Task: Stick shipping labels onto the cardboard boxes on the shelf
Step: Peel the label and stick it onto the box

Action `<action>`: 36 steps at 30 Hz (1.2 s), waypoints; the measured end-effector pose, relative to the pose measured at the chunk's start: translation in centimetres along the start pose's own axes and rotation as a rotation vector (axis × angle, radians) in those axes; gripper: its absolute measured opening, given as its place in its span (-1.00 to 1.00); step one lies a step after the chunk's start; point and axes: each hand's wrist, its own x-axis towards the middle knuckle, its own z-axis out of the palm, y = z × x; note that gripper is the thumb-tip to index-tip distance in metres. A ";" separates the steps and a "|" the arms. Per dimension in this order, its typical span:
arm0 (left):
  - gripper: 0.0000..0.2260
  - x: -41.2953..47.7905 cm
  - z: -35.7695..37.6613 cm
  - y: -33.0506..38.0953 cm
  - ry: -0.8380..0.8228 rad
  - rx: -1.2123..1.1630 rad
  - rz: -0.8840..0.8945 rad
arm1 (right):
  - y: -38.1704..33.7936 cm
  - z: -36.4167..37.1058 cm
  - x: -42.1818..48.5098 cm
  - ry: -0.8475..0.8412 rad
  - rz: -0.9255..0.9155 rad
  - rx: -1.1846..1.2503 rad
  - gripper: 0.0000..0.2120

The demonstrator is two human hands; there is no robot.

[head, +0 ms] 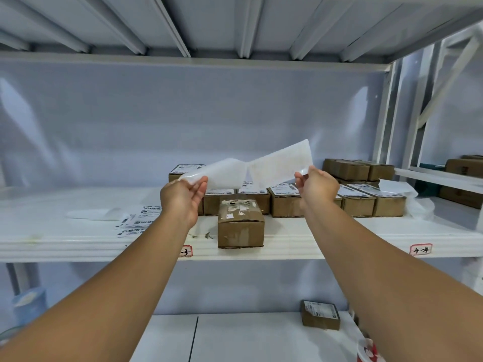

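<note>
Currently both arms are reaching up and forward over the shelf (313, 239) edge, and the two hands are holding one white strip (261, 168) stretched between them. The left hand (183, 198) is pinching the strip's lower end between thumb and fingers; the right hand (317, 188) is pinching the bottom edge of the higher end, its fingers curling narrowly round it. The strip's long axis is running from about 8 o'clock up to 2 o'clock, blank side facing the camera. The left half is looking glossy and translucent and the right half more like paper, so I cannot tell whether this is a label, its backing, or both.

The coming move is probably turning on what is lying straight below. The bare box (240, 231) is sitting at 6 o'clock from the strip's middle, at the shelf's front edge, between the two hands and a little nearer the left one. Its top is carrying only torn tape scraps.

Loose labels (136, 218) are lying at 9 o'clock from that box. Behind it, at 12 to 2 o'clock, labelled boxes (285, 202) are standing in a row, and plain back boxes (345, 168) are stacked farther off.
</note>
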 end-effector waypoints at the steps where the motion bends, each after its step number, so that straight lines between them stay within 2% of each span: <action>1: -0.86 0.2 -0.3 0.1 -0.002 -0.003 0.003 | 0.0 -0.1 0.2 -0.006 -0.002 0.017 -0.88; 9: -0.90 1.4 -2.2 0.7 0.040 -0.135 0.001 | 0.7 0.4 -0.6 -0.259 0.030 0.138 -0.90; 14: -0.94 2.7 -4.1 2.4 -0.022 -0.192 0.078 | 0.8 1.8 -2.0 -0.424 0.116 0.178 -0.84; 19: -0.95 4.5 -7.1 4.2 0.009 -0.342 0.092 | 1.6 3.9 -3.5 -0.535 0.195 0.189 -0.86; 23: -0.76 4.7 -8.5 4.0 0.025 -0.016 0.223 | 2.5 6.1 -5.5 -0.667 0.210 0.136 -0.85; 26: -0.76 5.3 -9.5 4.0 0.019 0.295 0.339 | 3.1 7.7 -7.2 -0.762 0.209 0.072 -0.85; 28: -0.80 5.9 -10.2 4.1 0.034 0.605 0.456 | 3.4 8.6 -8.1 -0.807 0.208 0.045 -0.82; 31: -0.77 6.8 -11.1 4.3 0.119 1.060 0.649 | 4.2 9.6 -9.0 -0.863 0.174 -0.023 -0.81; 34: -0.81 7.8 -11.9 4.9 0.183 1.229 0.762 | 5.2 10.6 -9.4 -0.869 0.074 -0.177 -0.74; 36: -0.81 8.8 -12.7 5.1 0.172 1.325 0.719 | 5.8 10.9 -9.5 -0.874 -0.063 -0.370 -0.77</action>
